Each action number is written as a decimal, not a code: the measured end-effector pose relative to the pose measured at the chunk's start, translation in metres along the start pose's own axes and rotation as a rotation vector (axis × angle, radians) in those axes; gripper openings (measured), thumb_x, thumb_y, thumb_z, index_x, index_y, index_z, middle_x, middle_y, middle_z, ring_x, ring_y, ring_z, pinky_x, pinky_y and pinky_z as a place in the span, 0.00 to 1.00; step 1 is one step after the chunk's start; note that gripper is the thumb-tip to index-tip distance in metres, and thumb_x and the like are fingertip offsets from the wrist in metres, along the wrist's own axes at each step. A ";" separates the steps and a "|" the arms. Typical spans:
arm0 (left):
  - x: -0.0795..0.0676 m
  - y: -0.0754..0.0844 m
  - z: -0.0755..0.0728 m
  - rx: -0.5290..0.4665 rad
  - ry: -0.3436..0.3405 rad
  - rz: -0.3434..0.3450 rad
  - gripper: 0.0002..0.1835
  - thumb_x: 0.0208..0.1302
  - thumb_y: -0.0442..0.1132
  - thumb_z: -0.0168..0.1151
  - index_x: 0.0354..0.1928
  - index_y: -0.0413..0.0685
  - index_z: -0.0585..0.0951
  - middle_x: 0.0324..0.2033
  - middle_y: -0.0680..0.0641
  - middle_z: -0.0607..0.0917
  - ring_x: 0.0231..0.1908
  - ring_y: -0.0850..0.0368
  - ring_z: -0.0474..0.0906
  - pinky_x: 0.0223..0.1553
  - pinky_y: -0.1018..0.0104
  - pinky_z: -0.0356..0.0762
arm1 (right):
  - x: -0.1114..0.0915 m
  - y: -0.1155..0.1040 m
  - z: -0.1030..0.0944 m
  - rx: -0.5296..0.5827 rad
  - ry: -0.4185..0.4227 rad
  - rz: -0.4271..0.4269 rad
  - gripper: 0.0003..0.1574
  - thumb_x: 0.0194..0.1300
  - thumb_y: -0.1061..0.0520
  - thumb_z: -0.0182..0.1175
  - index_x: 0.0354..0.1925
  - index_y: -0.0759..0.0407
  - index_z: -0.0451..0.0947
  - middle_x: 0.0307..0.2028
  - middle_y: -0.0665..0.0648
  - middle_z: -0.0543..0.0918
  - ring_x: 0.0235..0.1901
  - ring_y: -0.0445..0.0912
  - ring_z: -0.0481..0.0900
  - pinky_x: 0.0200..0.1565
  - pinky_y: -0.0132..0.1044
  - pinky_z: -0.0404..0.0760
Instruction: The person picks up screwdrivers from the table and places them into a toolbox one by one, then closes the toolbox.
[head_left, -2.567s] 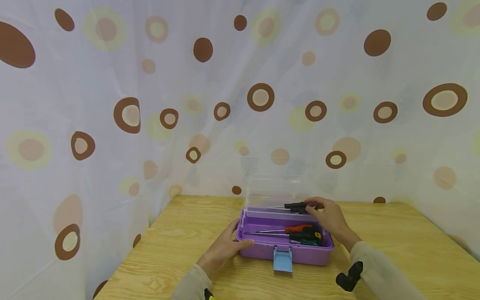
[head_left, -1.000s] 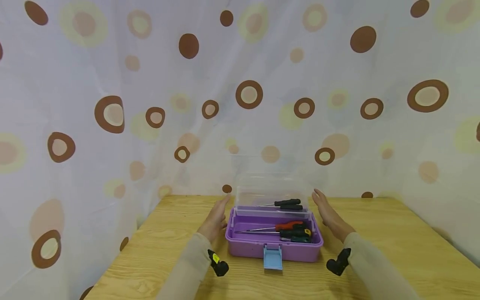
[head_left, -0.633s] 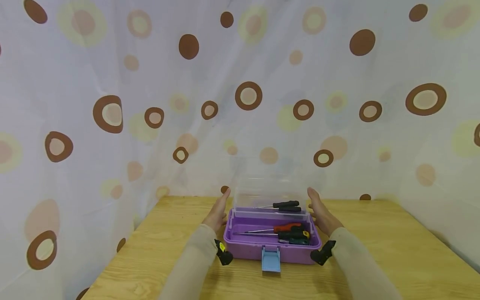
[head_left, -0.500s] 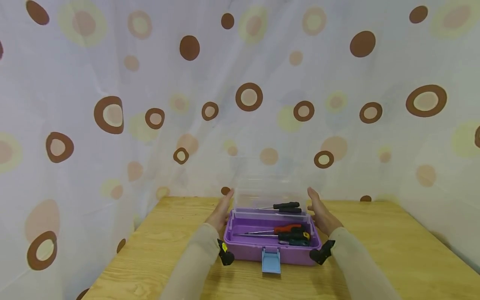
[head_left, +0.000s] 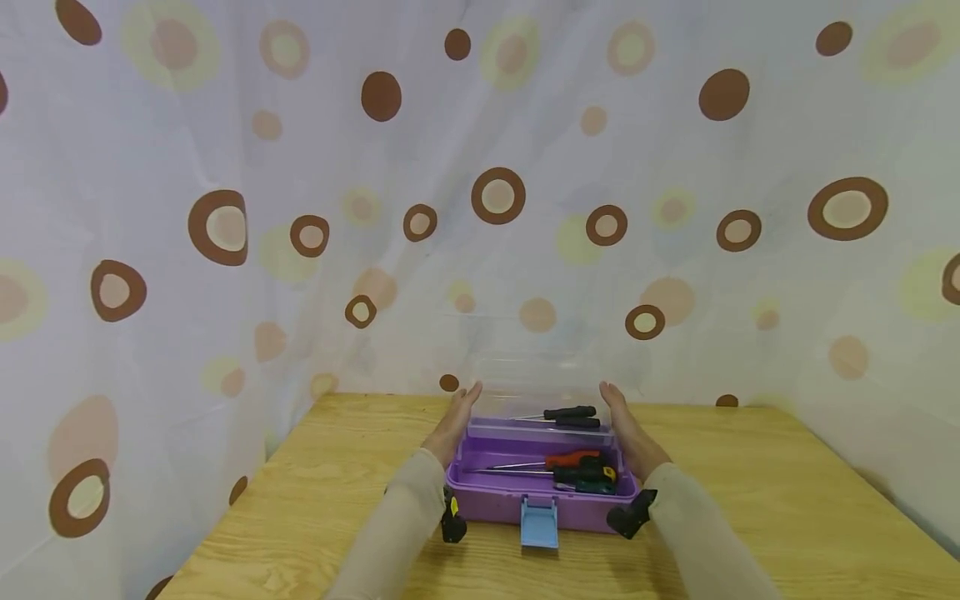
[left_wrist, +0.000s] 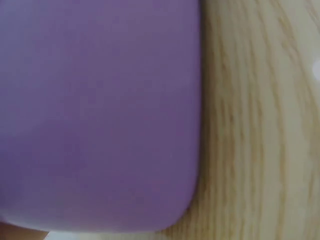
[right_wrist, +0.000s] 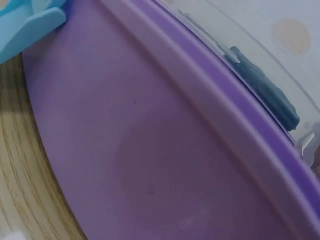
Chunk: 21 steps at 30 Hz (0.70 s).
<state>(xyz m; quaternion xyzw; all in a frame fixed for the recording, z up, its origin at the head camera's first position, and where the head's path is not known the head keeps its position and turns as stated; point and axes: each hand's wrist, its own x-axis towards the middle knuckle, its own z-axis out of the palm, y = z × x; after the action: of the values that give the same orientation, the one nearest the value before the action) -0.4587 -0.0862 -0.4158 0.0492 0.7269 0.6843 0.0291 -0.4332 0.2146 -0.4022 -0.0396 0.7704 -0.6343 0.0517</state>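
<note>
A purple toolbox [head_left: 495, 503] stands on the table, its clear lid [head_left: 536, 375] raised at the back. My left hand [head_left: 450, 429] lies along the lid's left side, fingers straight and pointing away. Opposite it, my right hand [head_left: 633, 440] has straight fingers at the lid's right side. In the box lie a red-handled screwdriver [head_left: 572, 459], a black one with a yellow end [head_left: 581, 474] and a dark green handle [head_left: 596, 488]. Two black-handled screwdrivers [head_left: 576, 422] rest in the lid. Purple wall [left_wrist: 100, 115] fills much of the left wrist view, which shows little of the hand.
A light blue latch [head_left: 539, 525] hangs down at the box front. The wooden table [head_left: 315, 500] reaches back to a dotted curtain [head_left: 420, 150] behind the box and along the left. Black wrist mounts [head_left: 632, 513] sit close to the front corners of the box.
My right hand has left the black screwdriver in the lid, and my left has let go of the box's left end. Both have moved inward to the lid's sides.
</note>
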 end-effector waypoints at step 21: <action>0.000 -0.001 -0.001 -0.019 -0.006 0.053 0.47 0.74 0.58 0.52 0.83 0.44 0.44 0.80 0.32 0.45 0.77 0.30 0.38 0.71 0.28 0.35 | 0.009 0.003 0.005 -0.073 0.012 -0.024 0.59 0.75 0.21 0.35 0.81 0.45 0.18 0.80 0.60 0.19 0.76 0.68 0.22 0.67 0.76 0.28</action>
<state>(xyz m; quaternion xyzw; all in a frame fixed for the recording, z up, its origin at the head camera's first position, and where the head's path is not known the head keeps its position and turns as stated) -0.4588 -0.0876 -0.4168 0.0700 0.7187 0.6917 0.0136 -0.4414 0.2091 -0.4062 -0.0469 0.7927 -0.6066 0.0382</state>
